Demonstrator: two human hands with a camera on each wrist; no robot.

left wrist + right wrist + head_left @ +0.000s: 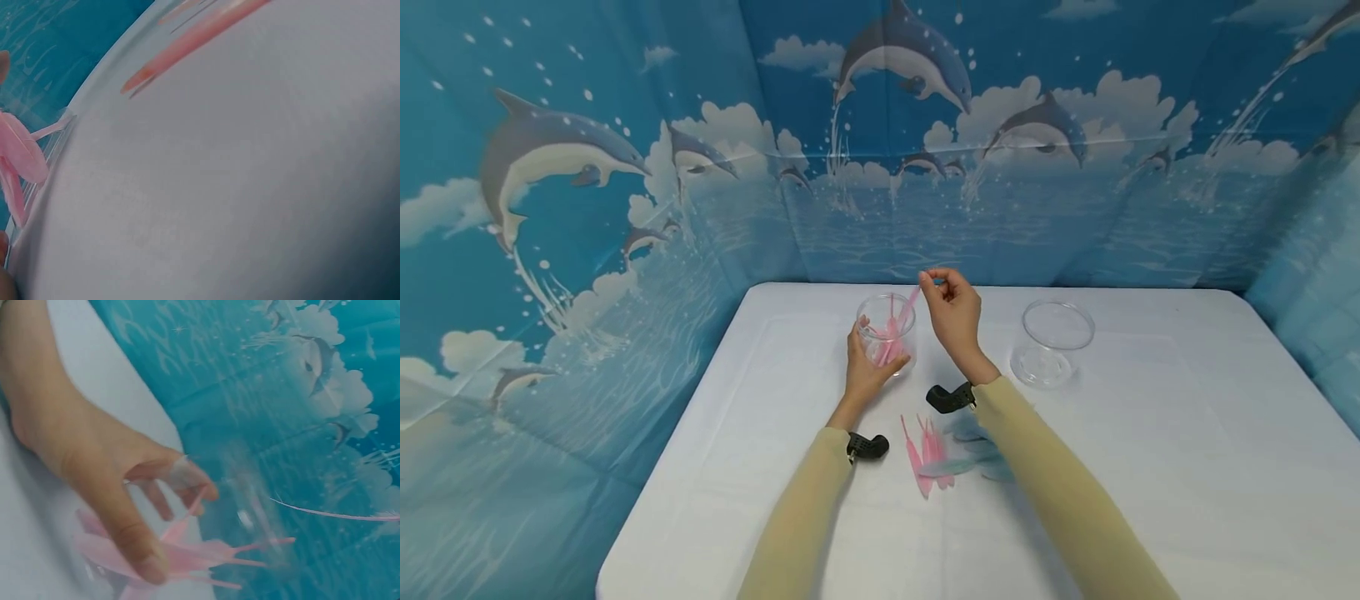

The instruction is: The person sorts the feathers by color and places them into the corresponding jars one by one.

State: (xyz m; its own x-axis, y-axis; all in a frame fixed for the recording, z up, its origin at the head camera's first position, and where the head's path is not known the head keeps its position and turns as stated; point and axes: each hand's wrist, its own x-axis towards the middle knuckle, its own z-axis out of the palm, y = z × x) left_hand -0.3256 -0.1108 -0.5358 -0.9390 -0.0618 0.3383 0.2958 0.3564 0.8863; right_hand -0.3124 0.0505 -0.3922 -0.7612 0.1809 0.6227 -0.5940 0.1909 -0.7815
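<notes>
"Currently, what is each hand holding?"

"The left hand [862, 372] is gripping the left jar [911, 343] — thumb and fingers are curling round its outer wall. The right hand [953, 312] is pinching one pink feather [913, 298] at the jar's mouth, thumb and fingertips closing on its end."

"How far is the work progressing?"

"Partway, by judgement: several jarred pink feathers [891, 335] are leaning inside the left jar, while loose pink feathers [934, 454] are lying on the white table [1187, 467]. Blue feathers [947, 468] are lying beside and partly over these, outside either jar. The right sleeve [1060, 483] is crossing near the pile, so an exact count is remaining uncertain."

"And the right jar [1047, 368]?"

"It is standing apart; neither hand is touching it."

"Is any brand, label or writing showing?"

"None is reading legibly — the backdrop [700, 242] is carrying only pictures, and the black wrist devices [870, 447] are presenting no readable marking."
</notes>
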